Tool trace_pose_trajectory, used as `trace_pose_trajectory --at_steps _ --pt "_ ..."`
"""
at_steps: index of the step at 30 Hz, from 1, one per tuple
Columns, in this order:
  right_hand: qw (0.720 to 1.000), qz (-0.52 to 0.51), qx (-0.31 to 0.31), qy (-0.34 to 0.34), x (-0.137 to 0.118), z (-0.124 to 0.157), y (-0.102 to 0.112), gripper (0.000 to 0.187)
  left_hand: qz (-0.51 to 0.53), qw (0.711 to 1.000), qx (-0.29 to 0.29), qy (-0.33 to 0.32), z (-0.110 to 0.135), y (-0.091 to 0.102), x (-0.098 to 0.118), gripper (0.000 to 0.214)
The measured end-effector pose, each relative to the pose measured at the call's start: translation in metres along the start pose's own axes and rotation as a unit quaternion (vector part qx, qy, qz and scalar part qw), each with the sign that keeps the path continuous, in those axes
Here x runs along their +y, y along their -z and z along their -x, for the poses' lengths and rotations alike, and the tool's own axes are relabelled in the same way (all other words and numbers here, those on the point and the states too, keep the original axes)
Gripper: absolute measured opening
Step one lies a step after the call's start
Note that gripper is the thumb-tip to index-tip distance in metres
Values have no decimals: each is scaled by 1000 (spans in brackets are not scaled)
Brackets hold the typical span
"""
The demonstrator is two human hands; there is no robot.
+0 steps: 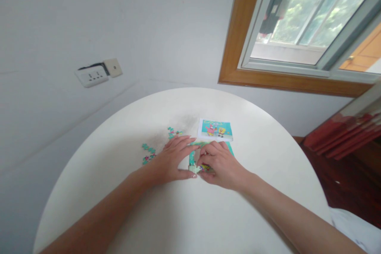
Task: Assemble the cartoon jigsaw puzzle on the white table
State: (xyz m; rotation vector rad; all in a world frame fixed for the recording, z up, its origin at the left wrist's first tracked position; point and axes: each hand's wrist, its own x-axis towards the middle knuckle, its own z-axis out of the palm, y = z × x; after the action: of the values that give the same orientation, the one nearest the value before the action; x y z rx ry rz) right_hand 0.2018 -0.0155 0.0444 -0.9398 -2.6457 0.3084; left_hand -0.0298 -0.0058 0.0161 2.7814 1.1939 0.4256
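A partly assembled jigsaw puzzle (191, 159) with a teal border lies flat on the white table, largely covered by my hands. My left hand (172, 159) rests along its left side, fingers stretched out and apart. The left thumb touches the pale lower-left corner, while the fingertips reach the upper edge. Over the middle and right of the puzzle, my right hand (218, 164) has its fingers curled down and drawn towards the thumb. Whatever lies between those fingertips is hidden. Loose puzzle pieces (148, 149) are scattered left of my left hand, with more pieces (171, 131) just beyond it.
Behind the puzzle lies a picture card (216, 129) with pink and yellow cartoon figures. The round white table (190, 222) meets a wall carrying a socket (93, 76). A wood-framed window (229, 71) is at the upper right, above a red curtain (330, 131).
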Motion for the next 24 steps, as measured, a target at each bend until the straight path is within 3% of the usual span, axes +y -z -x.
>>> trace_pose_trajectory --at_steps 24 --pt "1000 -10 1 11 4 4 5 16 -1 1000 17 0 1 2 -3 67"
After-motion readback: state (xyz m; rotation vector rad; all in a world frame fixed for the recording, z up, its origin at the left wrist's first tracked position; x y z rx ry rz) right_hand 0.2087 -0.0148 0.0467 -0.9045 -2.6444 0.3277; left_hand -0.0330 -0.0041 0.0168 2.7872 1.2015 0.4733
